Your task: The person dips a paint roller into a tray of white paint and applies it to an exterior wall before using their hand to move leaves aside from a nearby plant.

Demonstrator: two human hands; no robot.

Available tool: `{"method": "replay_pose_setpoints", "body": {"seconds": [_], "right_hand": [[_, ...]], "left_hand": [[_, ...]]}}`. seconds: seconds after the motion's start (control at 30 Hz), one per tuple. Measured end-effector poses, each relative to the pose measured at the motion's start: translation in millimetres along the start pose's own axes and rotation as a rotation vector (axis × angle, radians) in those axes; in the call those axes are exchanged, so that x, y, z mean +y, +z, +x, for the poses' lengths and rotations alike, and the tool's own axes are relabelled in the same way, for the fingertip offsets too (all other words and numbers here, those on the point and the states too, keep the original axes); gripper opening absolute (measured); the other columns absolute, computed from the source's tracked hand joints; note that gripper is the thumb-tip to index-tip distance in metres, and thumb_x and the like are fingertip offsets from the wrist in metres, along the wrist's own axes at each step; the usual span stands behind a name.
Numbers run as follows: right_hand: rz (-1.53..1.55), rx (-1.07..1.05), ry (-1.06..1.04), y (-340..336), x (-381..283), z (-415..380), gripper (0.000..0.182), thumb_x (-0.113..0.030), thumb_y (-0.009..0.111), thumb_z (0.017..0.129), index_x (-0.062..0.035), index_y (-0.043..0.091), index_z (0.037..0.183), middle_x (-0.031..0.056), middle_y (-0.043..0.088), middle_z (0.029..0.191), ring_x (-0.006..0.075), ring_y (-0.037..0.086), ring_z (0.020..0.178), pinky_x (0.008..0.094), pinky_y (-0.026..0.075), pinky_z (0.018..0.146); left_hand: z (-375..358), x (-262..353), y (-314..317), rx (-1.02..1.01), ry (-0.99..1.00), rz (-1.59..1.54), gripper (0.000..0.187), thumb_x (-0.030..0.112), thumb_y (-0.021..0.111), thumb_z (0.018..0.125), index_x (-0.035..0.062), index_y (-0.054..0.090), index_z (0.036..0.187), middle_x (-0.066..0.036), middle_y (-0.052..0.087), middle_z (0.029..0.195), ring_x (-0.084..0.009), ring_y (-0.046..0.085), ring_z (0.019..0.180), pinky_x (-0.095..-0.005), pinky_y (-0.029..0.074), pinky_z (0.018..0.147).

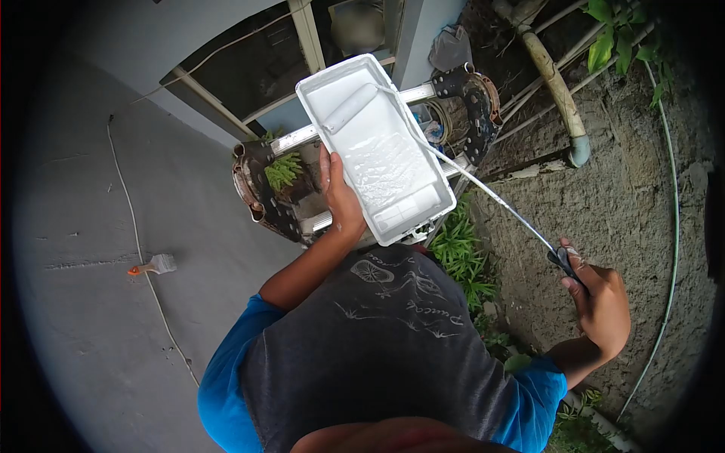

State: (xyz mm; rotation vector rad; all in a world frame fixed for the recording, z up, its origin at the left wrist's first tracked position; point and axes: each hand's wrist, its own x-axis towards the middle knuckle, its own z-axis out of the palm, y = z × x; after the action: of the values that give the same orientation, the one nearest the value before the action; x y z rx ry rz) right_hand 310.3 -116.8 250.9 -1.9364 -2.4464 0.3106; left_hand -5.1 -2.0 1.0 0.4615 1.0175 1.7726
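Note:
A white paint tray (393, 177), wet with white paint, is in front of my chest, above a metal ladder. My left hand (343, 202) holds the tray by its left side, some fingers hidden behind it. The paint roller (350, 107) lies in the upper part of the tray, its sleeve coated white. From it a long thin rod runs down to the right. At that rod's end my right hand (600, 298) is closed around the dark handle, with white paint specks on the fingers.
Beneath the tray is the ladder (419, 92) with black hinge plates. A paintbrush (155, 264) with an orange-tipped handle is at the grey wall (91, 196) on the left, by a cable. Windows are above; pipes (551, 83), plants and a rough wall stand right.

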Motion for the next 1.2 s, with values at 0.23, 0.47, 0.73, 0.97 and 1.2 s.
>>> {"method": "replay_pose_setpoints", "body": {"seconds": [0.23,0.47,0.73,0.97,1.2], "right_hand": [[-0.015,-0.091,0.073,-4.1,-11.6,-4.8,0.049,-0.011,0.07,0.08,-0.0115,0.061,0.129,0.0191,0.058,0.067,0.0386,0.053,0.057,0.043,0.041,0.055],[0.034,-0.061,0.06,1.1,-8.1,-13.8,0.052,-0.009,0.07,0.08,-0.0121,0.059,0.131,0.0192,0.057,0.066,0.0376,0.052,0.056,0.0419,0.041,0.055],[0.114,-0.048,0.098,-0.8,12.2,-65.2,0.048,-0.004,0.071,0.076,-0.0008,0.062,0.123,0.018,0.066,0.097,0.031,0.056,0.077,0.0376,0.044,0.074],[0.132,-0.025,0.197,-1.4,10.1,-96.8,0.042,-0.003,0.073,0.076,0.0019,0.064,0.117,0.015,0.065,0.117,0.0316,0.055,0.087,0.0354,0.043,0.085],[0.345,-0.121,0.321,-11.7,0.4,-99.8,0.038,-0.005,0.071,0.079,0.0027,0.065,0.116,0.0167,0.067,0.111,0.0311,0.061,0.086,0.0365,0.046,0.08]], "left_hand": [[1.5,-1.8,-1.5,-0.006,-0.009,0.002,0.051,0.03,0.039,0.103,0.0009,0.032,0.144,-0.012,0.051,0.13,-0.0197,0.053,0.115,-0.031,0.041,0.099],[0.1,0.9,0.4,-0.011,-0.018,-0.024,0.052,0.029,0.038,0.102,0.0011,0.03,0.145,-0.013,0.049,0.132,-0.0213,0.052,0.118,-0.0324,0.04,0.101],[0.3,0.5,0.0,-0.018,-0.022,-0.036,0.051,0.03,0.038,0.102,0.0022,0.031,0.145,-0.013,0.05,0.131,-0.0214,0.053,0.117,-0.0329,0.041,0.101],[0.4,1.1,-1.6,-0.078,-0.03,-0.091,0.052,0.029,0.038,0.103,0.0029,0.028,0.146,-0.014,0.048,0.133,-0.0224,0.053,0.118,-0.0331,0.043,0.1],[-1.8,4.5,2.6,-0.071,-0.033,-0.091,0.052,0.031,0.037,0.102,0.0034,0.029,0.146,-0.014,0.047,0.134,-0.0237,0.053,0.119,-0.0354,0.043,0.101]]}}
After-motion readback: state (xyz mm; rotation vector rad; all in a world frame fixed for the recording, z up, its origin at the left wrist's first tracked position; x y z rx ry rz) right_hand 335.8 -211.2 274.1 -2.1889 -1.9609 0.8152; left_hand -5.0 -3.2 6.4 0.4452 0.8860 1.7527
